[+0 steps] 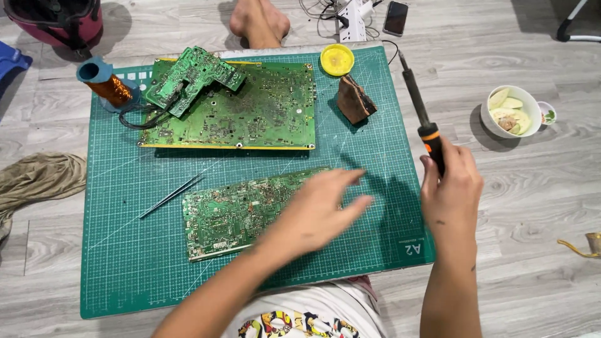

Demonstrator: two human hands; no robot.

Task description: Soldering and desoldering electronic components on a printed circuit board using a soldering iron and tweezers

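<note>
three circuit boards (250, 112), one soldering iron (421, 119), one tweezers (170, 196), one bowl (514, 128)

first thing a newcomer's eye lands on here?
Probably the green cutting mat filling the floor, with a large circuit board at its far side and a smaller circuit board nearer the person. Next, the right hand at the mat's right edge gripping a soldering iron, tip pointing away, while the left hand hovers blurred over the smaller board. A bowl of sliced fruit sits on the floor to the right.

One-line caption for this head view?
Right hand holds a soldering iron upright while left hand hovers over a circuit board on a green cutting mat.
</note>
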